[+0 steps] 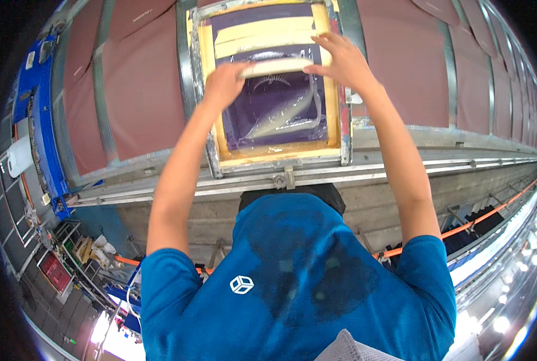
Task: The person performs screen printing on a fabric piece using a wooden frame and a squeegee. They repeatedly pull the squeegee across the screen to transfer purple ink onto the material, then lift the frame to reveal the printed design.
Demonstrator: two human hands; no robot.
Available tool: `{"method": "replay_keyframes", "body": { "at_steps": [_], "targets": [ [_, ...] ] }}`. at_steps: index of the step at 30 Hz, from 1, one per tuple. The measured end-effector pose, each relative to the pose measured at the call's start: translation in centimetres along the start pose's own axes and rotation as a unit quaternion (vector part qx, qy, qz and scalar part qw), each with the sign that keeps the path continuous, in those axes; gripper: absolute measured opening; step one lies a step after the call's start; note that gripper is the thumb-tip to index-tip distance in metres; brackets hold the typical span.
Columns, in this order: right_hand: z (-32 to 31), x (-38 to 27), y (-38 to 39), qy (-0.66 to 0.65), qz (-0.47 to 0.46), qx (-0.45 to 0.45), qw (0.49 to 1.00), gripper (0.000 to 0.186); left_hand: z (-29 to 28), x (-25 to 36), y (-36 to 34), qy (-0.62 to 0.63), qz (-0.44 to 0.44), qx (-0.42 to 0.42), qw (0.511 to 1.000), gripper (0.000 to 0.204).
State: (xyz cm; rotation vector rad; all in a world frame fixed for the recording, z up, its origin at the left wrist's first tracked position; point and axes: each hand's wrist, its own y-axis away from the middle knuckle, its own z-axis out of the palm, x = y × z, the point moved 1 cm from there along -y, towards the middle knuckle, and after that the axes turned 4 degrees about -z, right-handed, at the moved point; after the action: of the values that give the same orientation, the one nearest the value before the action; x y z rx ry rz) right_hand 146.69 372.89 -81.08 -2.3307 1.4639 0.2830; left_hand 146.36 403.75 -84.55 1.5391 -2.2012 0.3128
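A screen-printing frame [219, 135] with yellow-taped inner edges lies in front of me. Across its dark purple mesh [238, 117] runs a pale cream squeegee [276, 66], slightly blurred. My left hand [225, 83] is closed round the squeegee's left end. At the other end, my right hand [345, 63] has thumb and fingers spread apart; the thumb tip meets or nearly meets the squeegee, and the fingertips are over the frame's right edge. Translucent whitish ink [289, 114] lies smeared on the mesh nearer me, below a small pale curved mark [273, 81].
Maroon fabric panels [139, 99] line the long table on both sides, divided by grey strips. A metal rail [395, 168] runs along the table's near edge, with a clamp [288, 178] at the frame. Blue machinery [43, 120] stands at the left; an orange bar [491, 210] slants at right.
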Motion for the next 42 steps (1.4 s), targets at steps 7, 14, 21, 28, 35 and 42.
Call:
{"method": "replay_keyframes", "body": {
  "at_steps": [7, 14, 21, 28, 35, 42],
  "targets": [
    [19.0, 5.2, -5.3, 0.012, 0.064, -0.093, 0.994, 0.042, 10.0, -9.6, -7.5, -0.003, -0.048, 0.034, 0.998, 0.042],
    [21.6, 1.3, 3.6, 0.014, 0.072, -0.093, 0.993, 0.041, 15.4, -9.9, 0.8, 0.0, -0.025, 0.004, 1.0, 0.054],
    [21.5, 9.6, -6.8, 0.107, 0.044, -0.022, 0.993, 0.035, 13.4, -10.8, -12.4, 0.008, -0.105, -0.021, 0.994, 0.048],
    [21.2, 4.6, 1.4, 0.007, 0.08, -0.025, 0.996, 0.049, 14.1, -8.0, -3.9, 0.008, -0.054, 0.05, 0.997, 0.046],
    [11.6, -0.8, -1.4, 0.095, 0.063, -0.064, 0.991, 0.036, 3.8, -4.2, -1.3, 0.073, -0.122, -0.037, 0.989, 0.052],
    [19.1, 8.5, -7.6, 0.07, 0.053, 0.026, 0.996, 0.028, 9.5, -7.8, -12.7, -0.021, -0.129, 0.013, 0.991, 0.036]
  ]
}}
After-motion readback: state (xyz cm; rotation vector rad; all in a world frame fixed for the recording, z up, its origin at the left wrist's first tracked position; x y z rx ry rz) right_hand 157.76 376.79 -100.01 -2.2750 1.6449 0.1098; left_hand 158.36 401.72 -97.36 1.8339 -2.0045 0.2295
